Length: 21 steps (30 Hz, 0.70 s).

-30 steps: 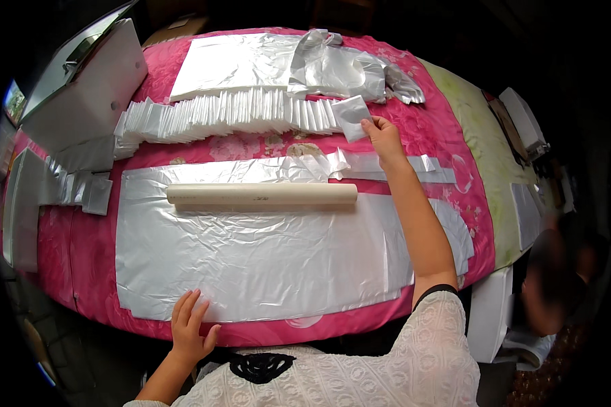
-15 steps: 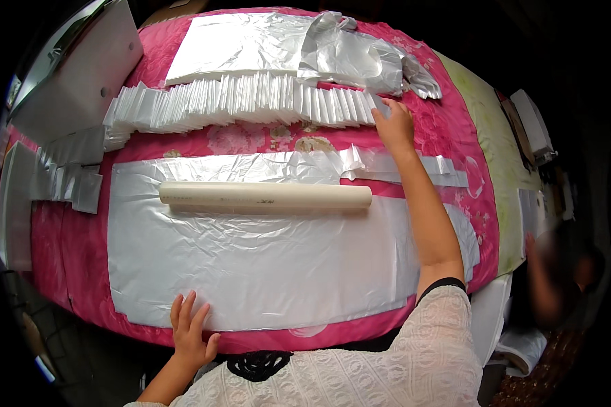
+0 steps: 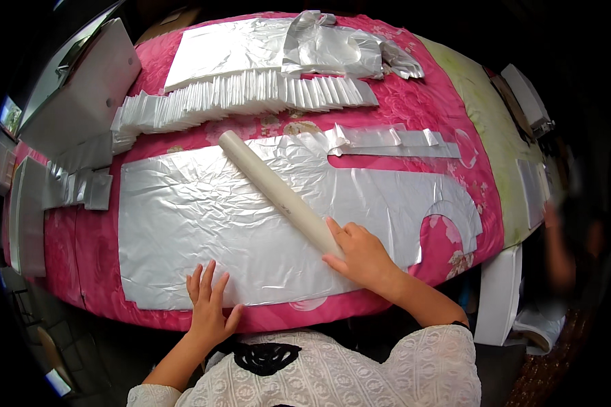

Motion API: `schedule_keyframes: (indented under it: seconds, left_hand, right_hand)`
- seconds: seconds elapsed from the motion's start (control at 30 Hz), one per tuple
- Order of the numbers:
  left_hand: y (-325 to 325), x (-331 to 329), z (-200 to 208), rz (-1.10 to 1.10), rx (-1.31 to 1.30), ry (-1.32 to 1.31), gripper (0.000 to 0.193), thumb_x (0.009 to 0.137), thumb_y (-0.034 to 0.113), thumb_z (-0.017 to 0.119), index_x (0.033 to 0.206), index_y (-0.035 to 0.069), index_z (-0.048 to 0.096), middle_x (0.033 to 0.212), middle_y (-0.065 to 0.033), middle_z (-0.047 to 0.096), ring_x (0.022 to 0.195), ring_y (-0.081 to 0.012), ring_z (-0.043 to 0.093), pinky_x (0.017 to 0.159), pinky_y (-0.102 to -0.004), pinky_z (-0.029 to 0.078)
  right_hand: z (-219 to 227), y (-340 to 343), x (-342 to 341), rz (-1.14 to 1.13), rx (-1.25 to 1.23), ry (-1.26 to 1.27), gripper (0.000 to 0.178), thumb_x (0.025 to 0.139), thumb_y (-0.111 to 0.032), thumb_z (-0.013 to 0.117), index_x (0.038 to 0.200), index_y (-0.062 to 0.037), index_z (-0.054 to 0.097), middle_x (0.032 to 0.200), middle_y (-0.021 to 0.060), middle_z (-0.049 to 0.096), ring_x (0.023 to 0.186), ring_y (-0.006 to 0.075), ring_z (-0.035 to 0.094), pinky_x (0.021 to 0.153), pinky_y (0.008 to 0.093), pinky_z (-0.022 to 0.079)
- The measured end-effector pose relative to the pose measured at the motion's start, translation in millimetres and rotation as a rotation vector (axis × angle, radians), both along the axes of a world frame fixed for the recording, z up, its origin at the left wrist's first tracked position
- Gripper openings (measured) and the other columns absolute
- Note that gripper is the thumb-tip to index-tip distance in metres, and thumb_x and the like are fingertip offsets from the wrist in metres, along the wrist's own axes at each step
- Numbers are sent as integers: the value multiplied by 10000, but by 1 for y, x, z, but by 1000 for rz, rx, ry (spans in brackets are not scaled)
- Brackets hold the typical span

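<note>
Diagonally, the pale tube (image 3: 273,184) is slanted over a silvery plastic bag (image 3: 176,224), its long axis pointed away and leftward from the right hand (image 3: 365,258), by whose thumb and fingers its near end is gripped. The left hand's (image 3: 212,311) fingers are splayed at the bag's near edge; beyond all fingers, folded packets (image 3: 244,95) are lined up on pink floral cloth (image 3: 95,247).

Tube (image 3: 278,193) slanting across plastic-bag stack (image 3: 183,230): far end leftward at stack's back edge, near end rightward, right hand (image 3: 365,259) on it. Left hand (image 3: 212,302) over stack's front edge. Up behind, row of folded bags (image 3: 237,98); behind row, second bag stack (image 3: 231,51). Over to left, folded packets (image 3: 98,192) beside front stack, upright box (image 3: 85,88) behind packets. Both stacks, row: all on worktop (image 3: 441,115).
</note>
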<state>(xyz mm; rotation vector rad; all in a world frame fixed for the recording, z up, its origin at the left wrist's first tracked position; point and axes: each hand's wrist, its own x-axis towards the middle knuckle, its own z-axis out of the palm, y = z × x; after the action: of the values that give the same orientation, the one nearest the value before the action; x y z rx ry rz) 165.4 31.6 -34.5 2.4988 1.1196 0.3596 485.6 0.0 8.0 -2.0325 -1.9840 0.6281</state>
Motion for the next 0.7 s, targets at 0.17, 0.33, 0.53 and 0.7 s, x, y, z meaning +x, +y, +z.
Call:
schedule_keyframes:
  seconds: [0.17, 0.33, 0.53, 0.7]
  left_hand:
    - [24, 72, 4, -110, -37, -100, 791, 746, 343, 652, 1369, 16, 291, 1462, -278, 118, 1352, -455, 95, 1049, -594, 78]
    - [31, 128, 1, -227, 19, -164, 869, 784, 423, 605, 1415, -7, 190, 1467, -306, 2, 1367, -457, 14, 1089, -514, 105]
    - [23, 145, 1, -287, 49, -131, 893, 776, 434, 617, 1406, -32, 188, 1460, -319, 4, 1364, -465, 9, 1097, -490, 118]
    - [18, 149, -2, -266, 29, -178, 896, 765, 416, 629, 1398, -46, 194, 1466, -305, 20, 1362, -471, 12, 1095, -492, 132]
  right_hand:
    - [-18, -50, -35, 6, 174, 201, 643, 826, -374, 615, 1257, 72, 445, 1051, 180, 520, 995, 314, 493, 872, 395, 421]
    - [-53, -39, 21, 85, 329, -73, 570, 877, -374, 527, 1283, 17, 447, 1373, 175, 383, 1295, 340, 320, 1067, 407, 260]
    - [-68, -40, 188, -353, 385, -274, 481, 885, -284, 508, 1250, 27, 484, 1338, 187, 443, 1263, 307, 393, 1048, 372, 308]
    - [-78, -85, 287, -737, 402, -391, 377, 869, -216, 506, 1160, 17, 563, 1240, 157, 544, 1191, 303, 478, 993, 347, 379]
